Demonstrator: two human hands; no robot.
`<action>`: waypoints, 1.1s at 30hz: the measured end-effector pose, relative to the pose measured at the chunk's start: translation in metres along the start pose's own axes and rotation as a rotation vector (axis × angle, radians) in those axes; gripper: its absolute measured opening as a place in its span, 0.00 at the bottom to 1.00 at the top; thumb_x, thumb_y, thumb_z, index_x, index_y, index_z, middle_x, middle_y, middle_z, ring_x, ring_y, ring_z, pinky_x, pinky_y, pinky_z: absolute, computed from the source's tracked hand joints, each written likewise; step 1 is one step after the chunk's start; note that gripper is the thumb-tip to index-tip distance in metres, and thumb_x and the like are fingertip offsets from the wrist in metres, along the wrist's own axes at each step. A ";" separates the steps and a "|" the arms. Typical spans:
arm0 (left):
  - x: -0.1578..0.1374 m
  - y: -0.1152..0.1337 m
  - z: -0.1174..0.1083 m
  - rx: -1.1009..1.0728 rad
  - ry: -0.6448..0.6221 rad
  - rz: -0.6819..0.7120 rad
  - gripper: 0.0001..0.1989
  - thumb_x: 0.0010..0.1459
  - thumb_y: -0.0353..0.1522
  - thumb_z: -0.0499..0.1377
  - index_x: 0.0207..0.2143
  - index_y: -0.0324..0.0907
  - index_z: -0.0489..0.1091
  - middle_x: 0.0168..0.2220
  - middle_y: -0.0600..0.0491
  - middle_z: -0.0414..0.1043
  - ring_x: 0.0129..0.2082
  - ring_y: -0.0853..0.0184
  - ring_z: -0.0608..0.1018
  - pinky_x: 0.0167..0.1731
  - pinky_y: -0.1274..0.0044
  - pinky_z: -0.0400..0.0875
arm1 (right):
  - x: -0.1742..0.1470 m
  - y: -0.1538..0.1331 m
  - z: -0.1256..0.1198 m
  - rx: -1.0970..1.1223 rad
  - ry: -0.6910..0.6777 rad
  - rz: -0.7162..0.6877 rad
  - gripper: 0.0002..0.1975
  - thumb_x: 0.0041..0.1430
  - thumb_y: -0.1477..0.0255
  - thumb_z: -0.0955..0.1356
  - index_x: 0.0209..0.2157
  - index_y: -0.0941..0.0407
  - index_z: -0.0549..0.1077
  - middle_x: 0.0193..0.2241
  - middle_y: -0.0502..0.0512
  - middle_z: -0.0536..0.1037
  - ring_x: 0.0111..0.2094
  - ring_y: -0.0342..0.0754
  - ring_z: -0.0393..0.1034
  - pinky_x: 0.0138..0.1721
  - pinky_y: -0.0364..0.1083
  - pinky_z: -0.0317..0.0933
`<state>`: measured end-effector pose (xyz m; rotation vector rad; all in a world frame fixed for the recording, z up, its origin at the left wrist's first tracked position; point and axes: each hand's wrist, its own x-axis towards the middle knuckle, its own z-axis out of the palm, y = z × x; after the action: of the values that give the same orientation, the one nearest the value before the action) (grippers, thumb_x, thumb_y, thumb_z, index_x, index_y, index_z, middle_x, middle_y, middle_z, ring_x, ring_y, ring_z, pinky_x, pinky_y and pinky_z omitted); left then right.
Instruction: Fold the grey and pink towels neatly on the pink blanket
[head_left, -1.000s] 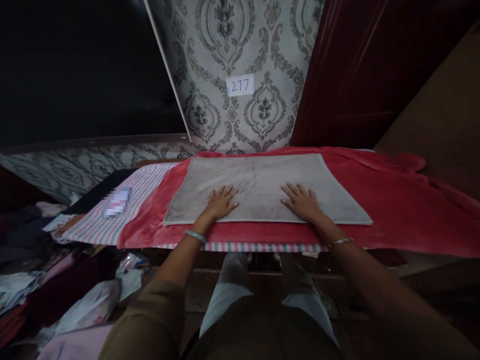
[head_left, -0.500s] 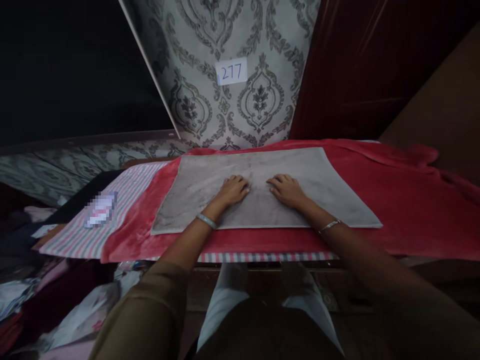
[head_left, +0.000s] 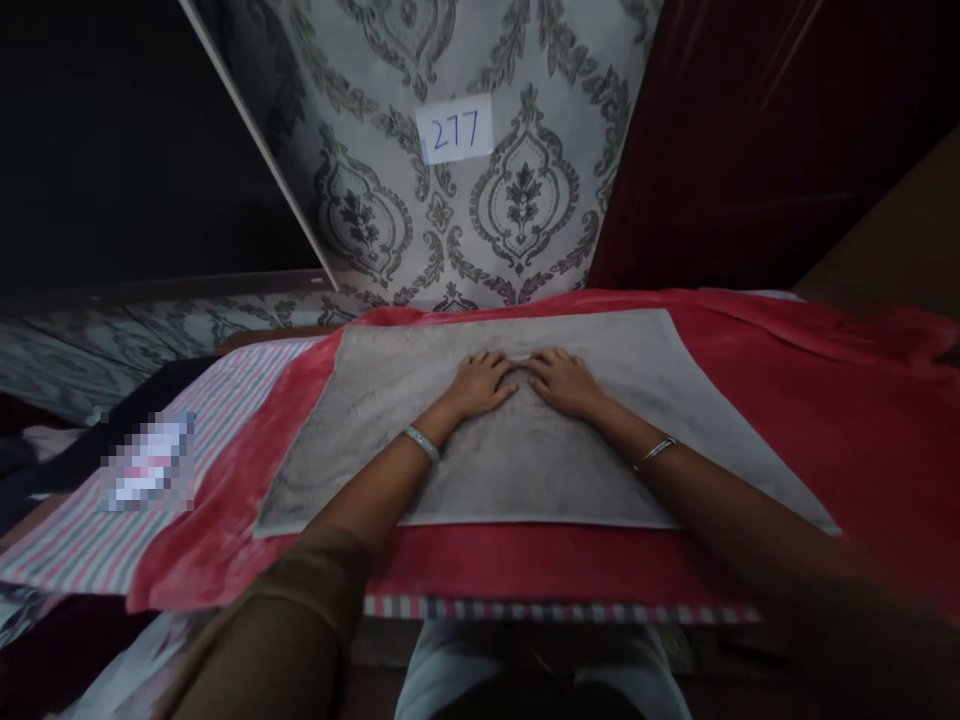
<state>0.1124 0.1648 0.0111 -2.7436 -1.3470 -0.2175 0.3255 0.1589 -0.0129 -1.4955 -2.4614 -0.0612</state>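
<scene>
A grey towel (head_left: 540, 470) lies spread flat before me, its long edge toward my body. My left hand (head_left: 480, 383) rests palm down on its middle, fingers stretched toward the wall. Beside it, my right hand (head_left: 564, 382) also lies flat on the grey cloth, fingers pointing inward and forward. The fingertips of both hands are close together, perhaps touching. Neither hand grips anything. Beneath the towel is a red plush blanket (head_left: 847, 430), which shows on all sides of it.
A striped cloth (head_left: 247, 375) lies under the red blanket, with a blurred-out item (head_left: 150, 465) on its left part. Behind stands a patterned wall bearing a paper marked 277 (head_left: 454, 130). A dark screen (head_left: 135, 150) is at left, a dark red panel (head_left: 735, 140) at right.
My hands have come closer together over the towel's middle. The view has moved nearer, so the towel and blanket appear larger and lower.
</scene>
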 end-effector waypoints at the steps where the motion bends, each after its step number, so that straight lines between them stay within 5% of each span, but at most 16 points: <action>1: 0.004 -0.005 0.002 0.016 -0.004 -0.045 0.21 0.67 0.42 0.50 0.58 0.47 0.67 0.60 0.46 0.65 0.58 0.55 0.66 0.55 0.63 0.60 | 0.006 0.005 0.002 -0.004 -0.001 0.023 0.22 0.68 0.67 0.59 0.61 0.48 0.69 0.58 0.61 0.69 0.57 0.58 0.60 0.54 0.57 0.58; 7: 0.034 -0.047 0.005 0.084 0.053 -0.331 0.21 0.68 0.38 0.49 0.59 0.43 0.66 0.59 0.42 0.66 0.59 0.52 0.67 0.55 0.59 0.62 | 0.050 0.045 0.007 -0.047 0.019 0.168 0.23 0.67 0.67 0.59 0.62 0.48 0.68 0.60 0.63 0.68 0.58 0.60 0.60 0.53 0.61 0.59; 16: 0.072 -0.091 0.004 -0.024 -0.008 -0.313 0.18 0.67 0.33 0.49 0.52 0.39 0.74 0.52 0.42 0.75 0.53 0.58 0.75 0.56 0.67 0.66 | 0.093 0.070 0.009 0.038 0.018 0.206 0.22 0.69 0.67 0.60 0.61 0.54 0.70 0.60 0.61 0.71 0.61 0.58 0.61 0.61 0.58 0.53; 21: 0.049 -0.136 0.001 -0.037 0.020 -0.294 0.19 0.64 0.37 0.57 0.54 0.38 0.71 0.54 0.43 0.72 0.55 0.58 0.73 0.56 0.70 0.66 | 0.105 0.074 0.015 0.100 0.075 0.210 0.19 0.69 0.66 0.61 0.52 0.55 0.77 0.52 0.60 0.77 0.53 0.55 0.68 0.55 0.53 0.58; 26: 0.015 -0.168 -0.007 0.122 -0.042 -0.351 0.18 0.68 0.38 0.49 0.49 0.38 0.73 0.49 0.40 0.73 0.52 0.54 0.74 0.51 0.65 0.68 | 0.110 0.074 0.024 0.112 0.122 0.245 0.16 0.67 0.66 0.62 0.48 0.53 0.79 0.47 0.60 0.79 0.50 0.56 0.68 0.51 0.53 0.60; 33: 0.026 -0.183 -0.009 0.290 -0.002 -0.380 0.17 0.69 0.38 0.48 0.48 0.37 0.71 0.49 0.37 0.72 0.52 0.50 0.73 0.54 0.62 0.63 | 0.123 0.078 0.031 0.093 0.135 0.249 0.11 0.63 0.70 0.64 0.41 0.55 0.77 0.43 0.61 0.78 0.47 0.57 0.68 0.46 0.52 0.61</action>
<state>-0.0176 0.2954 0.0250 -2.2412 -1.7373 -0.0358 0.3346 0.3073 -0.0212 -1.6849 -2.1282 -0.0008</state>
